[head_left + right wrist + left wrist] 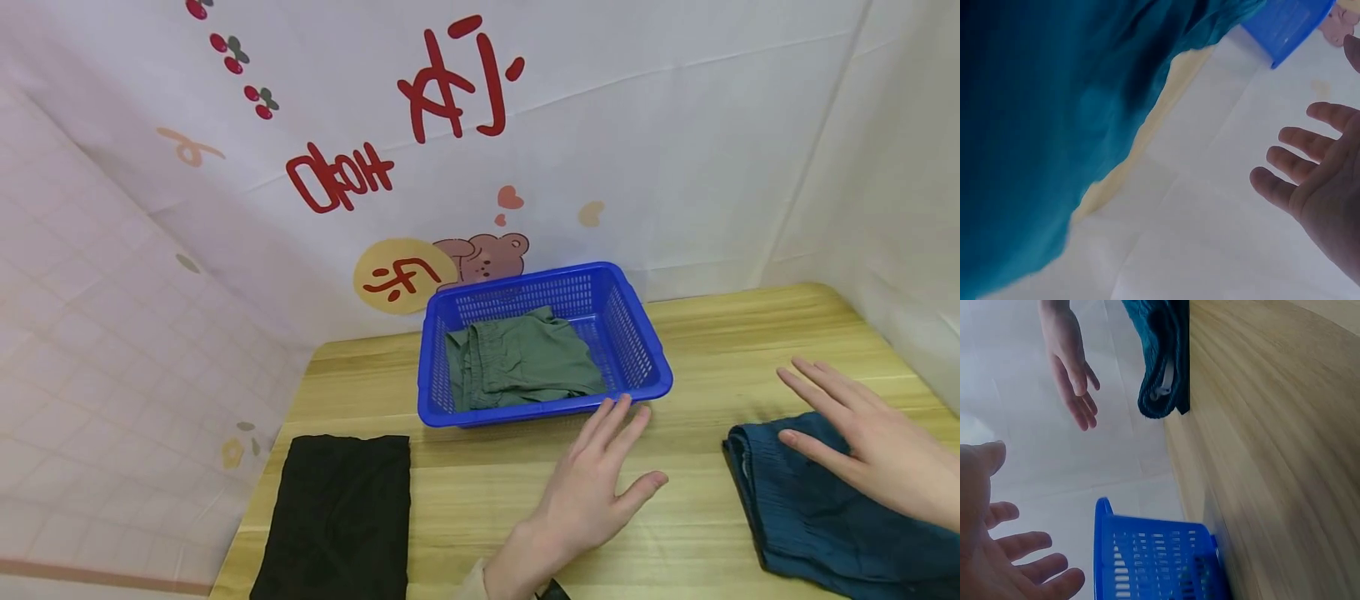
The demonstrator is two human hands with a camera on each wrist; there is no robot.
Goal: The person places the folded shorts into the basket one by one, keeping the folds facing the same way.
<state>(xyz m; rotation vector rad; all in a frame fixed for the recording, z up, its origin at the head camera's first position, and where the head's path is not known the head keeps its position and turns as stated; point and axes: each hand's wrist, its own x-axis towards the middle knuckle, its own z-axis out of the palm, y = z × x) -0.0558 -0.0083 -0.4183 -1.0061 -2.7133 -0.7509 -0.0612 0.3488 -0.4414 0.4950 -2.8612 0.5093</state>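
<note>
My left hand is held over the table in front of the blue plastic basket, its fingers spread and fingertips overlapping the basket's near rim in the head view. Nothing is in it. On the right, my right hand hovers above a folded teal garment with a gathered waistband, fingers extended and holding nothing. The left wrist view shows a gap between the right hand and the teal garment. Inside the basket lies a folded green garment with an elastic waistband, filling its left and middle part.
A folded black garment lies flat at the table's left. The wooden table meets a white printed cloth hanging behind it, with more cloth along both sides. The basket stands near the back edge.
</note>
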